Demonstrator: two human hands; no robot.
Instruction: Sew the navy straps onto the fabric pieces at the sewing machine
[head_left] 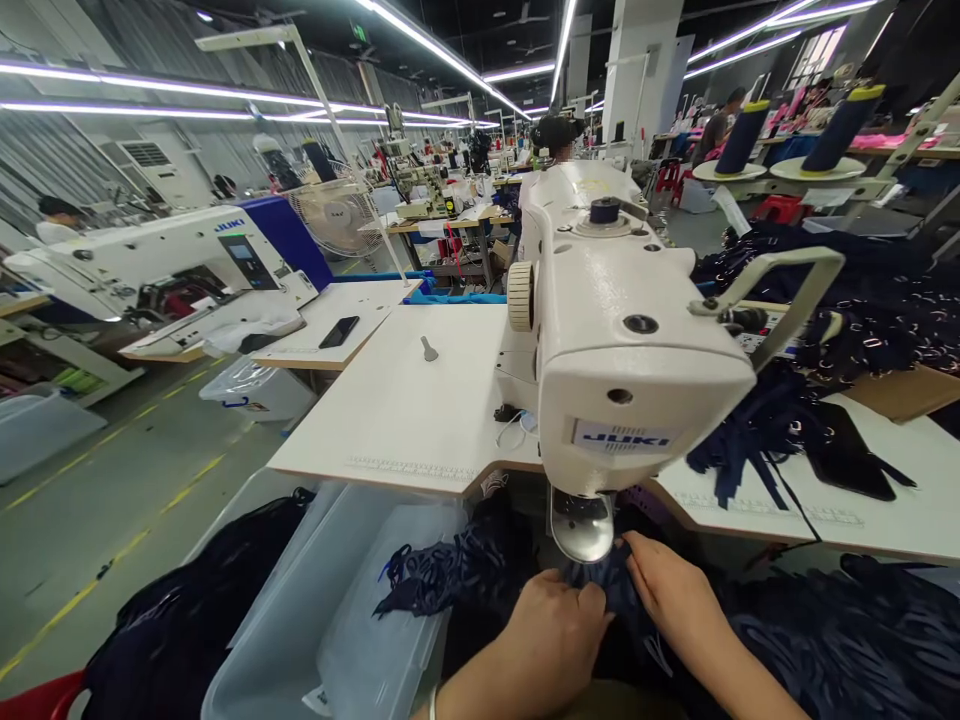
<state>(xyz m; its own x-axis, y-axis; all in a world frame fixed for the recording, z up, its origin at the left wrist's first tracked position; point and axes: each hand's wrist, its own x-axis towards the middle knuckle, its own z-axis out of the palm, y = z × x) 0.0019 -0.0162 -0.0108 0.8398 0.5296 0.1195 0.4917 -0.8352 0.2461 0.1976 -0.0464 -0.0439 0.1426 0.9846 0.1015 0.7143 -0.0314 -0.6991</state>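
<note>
A white JUKI sewing machine (pixel 634 390) stands in front of me, its sewing end facing me. Below its head is a shiny rounded metal guard (pixel 583 525). Just under that guard, my left hand (pixel 559 620) is closed, fingers curled on dark navy fabric (pixel 619 585). Close by on the right, my right hand (pixel 667 580) pinches the same fabric between thumb and fingers. The needle area is hidden behind the guard and my hands. A bunch of looped navy strips (pixel 442 575) hangs left of my left hand, over the edge of a bin.
An open plastic bin (pixel 277 610) sits at lower left beside dark fabric (pixel 187 610). The white tabletop (pixel 405 410) holds a small grey metal piece (pixel 428 349). Navy straps with metal rings (pixel 862 300) and a black phone (pixel 847 455) lie right. More navy strips (pixel 847 640) are piled lower right.
</note>
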